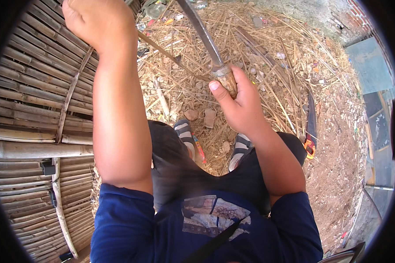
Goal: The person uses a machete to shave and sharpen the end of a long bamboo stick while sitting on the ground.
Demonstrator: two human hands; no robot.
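Note:
My right hand (243, 103) is closed round the wooden handle of a long-bladed knife (202, 33). Its narrow dark blade slants up and to the left, and the tip lies beyond the top edge. Up at the left, beside a bamboo-slat wall (35, 83), my left hand (98, 19) is raised with its fingers curled in. The hand is partly cut off by the edge, so whatever it may grip is hidden. A thin stick (171, 56) runs slantwise from behind my left forearm toward the knife handle; I cannot tell whether either hand touches it.
Straw, bamboo scraps and litter (267, 65) cover the ground ahead. A handsaw (310, 131) with an orange-and-black grip lies right of my knee. My sandalled feet (186, 138) are below my hands. Bluish-grey panels (373, 65) stand along the right, and a brick wall (357, 15) is at the far right.

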